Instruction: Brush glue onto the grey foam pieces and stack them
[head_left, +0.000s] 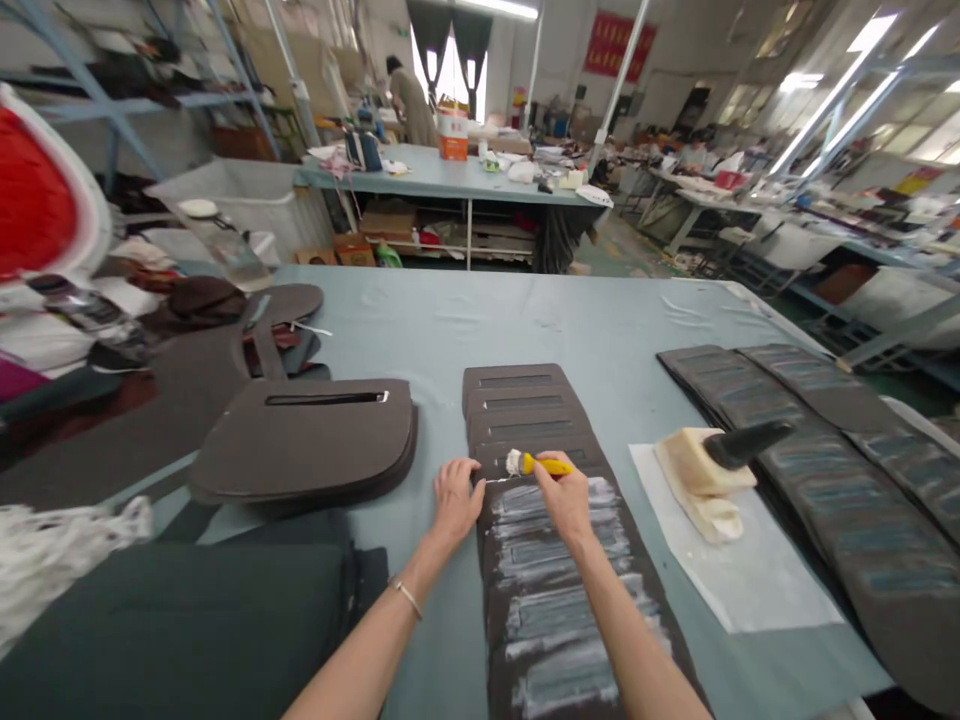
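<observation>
A long dark fabric panel with rows of slots lies on the pale blue-grey table, its near part streaked with white adhesive or paint. My right hand grips a yellow-handled brush, whose white bristles touch the panel. My left hand rests flat with its fingers at the panel's edge, holding nothing. To the right, a cream block on a white sheet has a black tapered object on it. A dark slotted cushion lies to the left.
Dark slotted panels lie along the table's right side. Dark fabric and white netting fill the near left. A clear jar stands beyond the cushion. A person stands at a farther table.
</observation>
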